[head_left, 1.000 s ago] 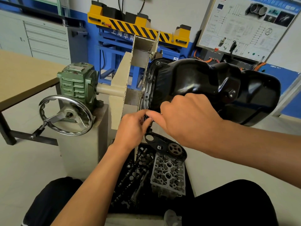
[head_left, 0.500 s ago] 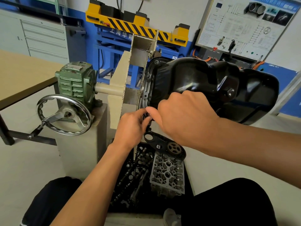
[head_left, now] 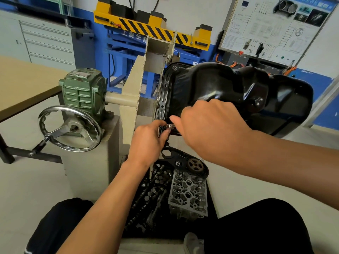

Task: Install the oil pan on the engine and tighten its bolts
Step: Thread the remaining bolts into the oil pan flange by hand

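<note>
Head view: at 6 o'clock, nearest the camera, are the person's two knees in black trousers (head_left: 256,228), with a pale shoe (head_left: 192,242) between them. Just beyond, on a dark mat on the floor (head_left: 22,189), lies a grey cylinder head (head_left: 189,196). Camshafts (head_left: 146,200) lie at its 9 o'clock, and a black cover with a rusty sprocket (head_left: 195,165) is at its 12 o'clock.

Above these, both hands meet at the lower edge of the oil pan's flange. The left hand (head_left: 146,142) comes up from 7 o'clock and pinches a small bright metal part (head_left: 169,126) between thumb and fingertips. The right hand (head_left: 211,129) reaches in from 3 o'clock, its fingers curled and its thumb tip on the same part. Whether that part is a bolt or a tool tip cannot be told.

The black oil pan (head_left: 238,88) is set on its side, its flange against the beige engine stand (head_left: 132,99) and its bowl bulging toward 3 o'clock.

At 9 o'clock from the stand sit a green gearbox (head_left: 82,88) and a chrome handwheel (head_left: 69,129) on a pale pedestal (head_left: 88,167). Farther, toward 10 o'clock, stands a tan bench (head_left: 22,85) with a grey drawer cabinet (head_left: 47,46) behind it. At 12 o'clock is a yellow and black striped lift (head_left: 152,28), and at 1 o'clock a wiring diagram board (head_left: 275,28).
</note>
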Demonstrator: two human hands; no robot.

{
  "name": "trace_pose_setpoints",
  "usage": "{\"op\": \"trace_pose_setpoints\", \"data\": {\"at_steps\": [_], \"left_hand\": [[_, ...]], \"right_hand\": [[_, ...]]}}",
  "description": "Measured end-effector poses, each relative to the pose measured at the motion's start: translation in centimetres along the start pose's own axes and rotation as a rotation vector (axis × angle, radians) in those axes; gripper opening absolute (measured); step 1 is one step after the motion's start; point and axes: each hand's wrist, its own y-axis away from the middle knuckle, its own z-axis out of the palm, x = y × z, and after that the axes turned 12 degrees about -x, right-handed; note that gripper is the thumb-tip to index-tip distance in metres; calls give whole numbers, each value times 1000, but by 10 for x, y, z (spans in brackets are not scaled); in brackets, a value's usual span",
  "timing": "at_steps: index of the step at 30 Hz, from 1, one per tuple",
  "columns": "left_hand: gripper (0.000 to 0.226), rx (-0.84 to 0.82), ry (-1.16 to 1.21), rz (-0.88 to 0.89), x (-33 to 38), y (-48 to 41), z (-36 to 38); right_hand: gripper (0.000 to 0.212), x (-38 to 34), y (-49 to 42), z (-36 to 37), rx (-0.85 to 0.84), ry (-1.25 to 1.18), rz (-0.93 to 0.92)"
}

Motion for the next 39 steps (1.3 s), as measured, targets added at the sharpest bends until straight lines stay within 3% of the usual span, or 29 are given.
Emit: {"op": "trace_pose_setpoints", "data": {"at_steps": [2,5,9,14,20,22,24,26,28,30,34,37,39], "left_hand": [[19,21,-10,-23,2,-1,4],[18,38,0,-54,4,-3,7],[17,29,-30,-91,3,-4,12],[16,10,-58,-7,5,-3,9],[20,17,-61,-11,5,2,3],[17,73,72,-88,10,8,0],[12,130,350,-241,23,18,1],[20,94,837,-506,36,36,4],[24,-60,1453,-818,52,54,6],[26,-215,1848,-992,66,71,10],[25,-374,1961,-1066,103,78,34],[18,-460,1891,-1033,122,65,50],[19,-561,1796,-985,142,51,72]], "right_hand": [[45,5,3,0,-15,-33,9],[47,7,5,-4,-39,-47,71],[41,19,11,-3,86,-110,105],[50,50,28,2,96,-289,220],[48,85,56,27,221,-416,313],[48,92,63,35,247,-439,333],[50,99,68,42,274,-484,360],[53,106,74,49,310,-598,401],[55,111,85,57,330,-779,490],[55,114,104,70,330,-992,594],[48,124,158,103,300,-1606,903],[43,122,189,119,219,-1772,1011],[42,130,212,127,277,-1794,1069]]}}
